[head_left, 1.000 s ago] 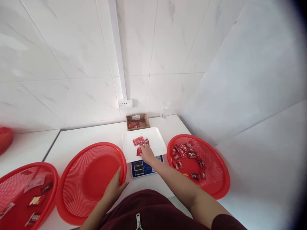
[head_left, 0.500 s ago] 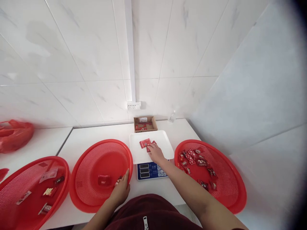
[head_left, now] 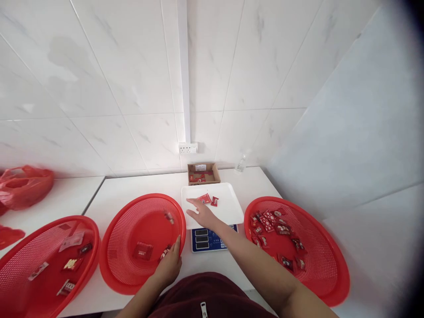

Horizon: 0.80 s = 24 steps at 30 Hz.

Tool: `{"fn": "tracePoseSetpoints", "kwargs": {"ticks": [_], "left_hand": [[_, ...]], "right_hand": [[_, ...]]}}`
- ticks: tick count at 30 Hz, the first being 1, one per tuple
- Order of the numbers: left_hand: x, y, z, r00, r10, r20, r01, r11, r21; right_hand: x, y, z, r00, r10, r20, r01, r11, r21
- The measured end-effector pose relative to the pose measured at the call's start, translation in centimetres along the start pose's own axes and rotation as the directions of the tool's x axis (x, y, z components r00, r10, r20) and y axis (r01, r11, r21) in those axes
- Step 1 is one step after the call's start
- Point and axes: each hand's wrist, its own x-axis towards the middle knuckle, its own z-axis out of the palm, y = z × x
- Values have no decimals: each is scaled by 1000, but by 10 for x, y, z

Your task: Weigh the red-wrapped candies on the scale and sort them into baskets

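My right hand [head_left: 202, 213] hovers over the left part of the white scale tray [head_left: 228, 212], fingers spread, nothing in it. Two red candy packets [head_left: 208, 200] lie on the tray just beyond it. My left hand [head_left: 170, 264] rests on the near rim of the middle red basket [head_left: 112, 238], fingers curled over the edge. Inside that basket lie a few red packets [head_left: 143, 251], and one small packet [head_left: 169, 217] is near its far right side. The blue scale panel [head_left: 207, 236] shows below the tray.
A red basket [head_left: 331, 274] with several packets stands at the right, another red basket [head_left: 20, 274] with packets at the left. A small cardboard box [head_left: 203, 173] and a clear bottle [head_left: 241, 163] stand by the wall. Red bags [head_left: 23, 185] lie far left.
My right hand swept left across the tray and opened; a packet now sits in the middle basket's far right. Fewer packets remain on the tray. The view shifted right.
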Motion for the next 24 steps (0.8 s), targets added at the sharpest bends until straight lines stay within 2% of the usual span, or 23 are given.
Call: {"fn": "tracePoseSetpoints", "kwargs": {"ticks": [1,3,6,8,11,14,15,17,18,20,22,24], "left_hand": [[0,0,0,1000,2,2,-2,1000,-1],[-1,1,-1,1000,15,5,-15,1000,-17],[-3,1,-3,1000,28,6,-28,998,-51],[-5,1,-4,1000,15,10,-14,999,-52],[-6,1,-5,1000,13,11,-12,998,-67],[-6,2,-7,999,36,5,-35,995,-91],[-6,2,-7,999,35,6,-35,995,-94],[-6,3,-8,999,29,14,-27,995,-92],[-6,3,-8,1000,27,14,-26,995,-92],[-5,2,-7,999,35,4,-35,995,-92],[-5,2,-6,999,44,-11,-45,995,-93],[-5,1,-6,999,44,-15,-45,995,-91]], "right_hand": [[3,0,-2,1000,6,-18,-7,996,-83],[8,9,-11,993,78,-88,-101,950,-294],[4,39,-32,966,197,-168,-255,842,-476],[-4,60,-45,962,199,-189,-268,829,-491],[-15,78,-56,942,200,-270,-301,858,-417],[-16,74,-52,894,257,-366,-380,868,-320],[-14,67,-47,888,279,-366,-386,885,-262],[-6,47,-32,924,291,-249,-319,945,-78],[-1,35,-24,957,256,-136,-251,967,50],[10,12,-11,993,102,55,-110,977,180],[20,0,-5,994,11,109,-18,998,61],[26,1,-8,995,48,91,-26,974,-226]]}}
